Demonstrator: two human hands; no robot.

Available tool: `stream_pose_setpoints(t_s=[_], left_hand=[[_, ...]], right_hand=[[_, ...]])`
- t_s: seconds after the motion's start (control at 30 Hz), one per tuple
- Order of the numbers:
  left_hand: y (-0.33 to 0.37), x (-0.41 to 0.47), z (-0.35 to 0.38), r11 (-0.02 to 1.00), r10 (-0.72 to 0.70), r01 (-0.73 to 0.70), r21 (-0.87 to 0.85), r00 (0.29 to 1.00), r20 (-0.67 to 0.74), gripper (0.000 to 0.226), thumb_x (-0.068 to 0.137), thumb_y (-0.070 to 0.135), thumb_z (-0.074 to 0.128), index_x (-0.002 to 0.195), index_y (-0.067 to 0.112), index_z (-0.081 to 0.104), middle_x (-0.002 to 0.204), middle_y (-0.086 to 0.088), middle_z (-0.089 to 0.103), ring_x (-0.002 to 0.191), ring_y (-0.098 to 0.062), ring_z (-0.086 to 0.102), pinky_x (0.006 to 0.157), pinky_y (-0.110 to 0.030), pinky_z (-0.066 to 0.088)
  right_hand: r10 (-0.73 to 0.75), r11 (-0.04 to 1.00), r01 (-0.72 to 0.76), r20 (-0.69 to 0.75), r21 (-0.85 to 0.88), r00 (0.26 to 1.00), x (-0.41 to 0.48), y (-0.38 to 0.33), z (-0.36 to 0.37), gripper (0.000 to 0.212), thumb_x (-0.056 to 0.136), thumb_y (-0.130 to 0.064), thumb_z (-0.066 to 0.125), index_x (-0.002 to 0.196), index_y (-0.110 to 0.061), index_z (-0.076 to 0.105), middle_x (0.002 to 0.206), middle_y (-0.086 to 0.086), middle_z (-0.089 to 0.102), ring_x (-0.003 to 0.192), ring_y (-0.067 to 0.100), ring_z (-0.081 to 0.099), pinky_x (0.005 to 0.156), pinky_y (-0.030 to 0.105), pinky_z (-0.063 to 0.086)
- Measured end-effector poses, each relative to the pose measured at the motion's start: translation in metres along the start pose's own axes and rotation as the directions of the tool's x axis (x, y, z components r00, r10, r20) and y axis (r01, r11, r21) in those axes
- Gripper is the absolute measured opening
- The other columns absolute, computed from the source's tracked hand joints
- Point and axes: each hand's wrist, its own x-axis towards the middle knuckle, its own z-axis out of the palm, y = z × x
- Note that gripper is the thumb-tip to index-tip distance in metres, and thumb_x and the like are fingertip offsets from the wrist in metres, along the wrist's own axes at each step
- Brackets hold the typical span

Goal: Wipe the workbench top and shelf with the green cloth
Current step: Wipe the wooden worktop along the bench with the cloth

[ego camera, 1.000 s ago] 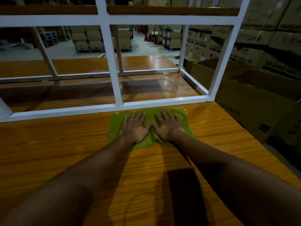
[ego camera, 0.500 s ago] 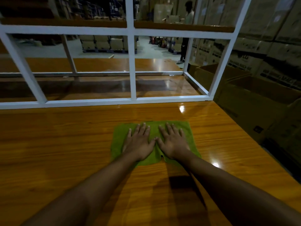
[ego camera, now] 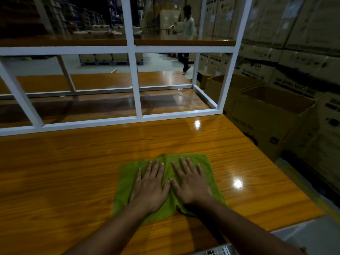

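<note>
We log one green cloth (ego camera: 206, 163) flat on the workbench top (ego camera: 73, 172), our left hand (ego camera: 150, 186) and right hand (ego camera: 190, 183) pressing it, fingers straight and slightly spread.

Warehouse; stacked cartons (ego camera: 294, 52); wooden workbench (ego camera: 73, 172); pallets (ego camera: 110, 62)

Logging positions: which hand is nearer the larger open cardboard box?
Right. The right hand presses the green cloth nearest the larger open cardboard box; the left hand lies beyond it.
</note>
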Motion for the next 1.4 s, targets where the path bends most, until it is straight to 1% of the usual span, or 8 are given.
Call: stream_pose_setpoints(t_s=[0.2,0.3,0.33,0.53,0.7,0.87,1.03,1.4], left_hand=[[0.012,0.039,0.003,1.000,0.005,-0.005,0.001,1.000,-0.029,0.063,0.103,0.049,0.010,0.157,0.022,-0.005,0.164,0.001,-0.016,0.151,-0.017,-0.014,0.122,-0.048,-0.004],[0.021,0.073,0.002,1.000,-0.006,0.005,-0.018,1.000,-0.024,0.062,0.103,0.048,0.011,0.158,0.022,-0.002,0.165,0.001,-0.013,0.151,-0.018,-0.012,0.122,-0.049,-0.003],[0.024,0.084,0.001,1.000,-0.010,0.010,-0.023,1.000,-0.020,0.062,0.103,0.048,0.011,0.158,0.022,-0.001,0.165,0.001,-0.013,0.151,-0.018,-0.012,0.122,-0.049,-0.003],[0.044,0.144,-0.001,0.999,-0.024,0.023,-0.049,0.999,-0.035,0.065,0.102,0.052,0.013,0.158,0.019,0.006,0.166,0.000,-0.005,0.152,-0.020,-0.005,0.121,-0.051,0.000],[0.074,0.173,-0.002,0.999,-0.022,0.021,-0.038,0.999,-0.039,0.070,0.100,0.057,0.013,0.158,0.019,0.005,0.166,-0.003,-0.002,0.152,-0.024,-0.002,0.121,-0.053,0.000],[0.113,0.183,-0.001,0.999,0.007,-0.008,-0.042,1.000,-0.014,0.072,0.099,0.058,0.013,0.158,0.019,0.004,0.166,-0.005,-0.004,0.152,-0.026,-0.005,0.120,-0.055,-0.001],[0.142,0.169,0.005,0.995,0.082,-0.083,-0.055,0.996,-0.018,0.071,0.099,0.058,0.013,0.158,0.019,0.007,0.166,-0.005,-0.003,0.152,-0.026,-0.005,0.120,-0.055,-0.002],[0.162,0.087,0.012,0.962,0.263,-0.264,-0.074,0.965,-0.011,0.070,0.100,0.057,0.016,0.158,0.018,0.006,0.166,-0.004,-0.005,0.152,-0.024,-0.007,0.121,-0.053,-0.004]], right_hand=[[-0.022,1.000,0.022,0.025,-0.010,0.999,0.031,0.010,-0.008,0.093,0.078,-0.061,-0.017,0.164,-0.031,0.001,0.172,0.003,-0.009,0.158,0.022,-0.012,0.125,0.048,-0.008],[-0.014,1.000,0.014,0.031,-0.007,0.999,0.057,0.025,-0.011,0.066,0.103,-0.051,0.006,0.164,-0.027,0.006,0.172,0.006,-0.007,0.158,0.025,-0.010,0.126,0.051,-0.004],[-0.012,1.000,0.012,0.030,-0.005,0.999,0.066,0.032,-0.011,0.061,0.107,-0.048,0.012,0.164,-0.026,0.007,0.172,0.007,-0.006,0.158,0.025,-0.009,0.127,0.052,-0.003],[0.029,1.000,-0.029,0.026,0.002,0.999,0.113,0.077,-0.015,0.059,0.109,-0.046,0.016,0.164,-0.027,0.009,0.172,0.006,-0.003,0.159,0.025,-0.007,0.127,0.053,-0.002],[0.069,0.998,-0.069,0.000,0.014,0.998,0.119,0.120,-0.024,0.059,0.108,-0.048,0.018,0.164,-0.029,0.011,0.172,0.006,0.000,0.159,0.025,-0.004,0.127,0.053,-0.001],[0.132,0.991,-0.132,0.008,-0.011,0.991,0.103,0.157,-0.033,0.060,0.108,-0.051,0.015,0.164,-0.031,0.006,0.172,0.005,-0.003,0.159,0.025,-0.005,0.127,0.052,-0.001],[0.192,0.981,-0.191,-0.035,0.017,0.981,0.065,0.180,-0.033,0.062,0.107,-0.055,0.017,0.164,-0.031,0.010,0.172,0.005,0.001,0.159,0.025,-0.003,0.126,0.052,0.000],[0.369,0.929,-0.370,-0.026,-0.014,0.929,-0.040,0.157,-0.030,0.065,0.106,-0.058,0.016,0.164,-0.031,0.004,0.172,0.003,-0.003,0.159,0.023,-0.006,0.127,0.049,0.000]])
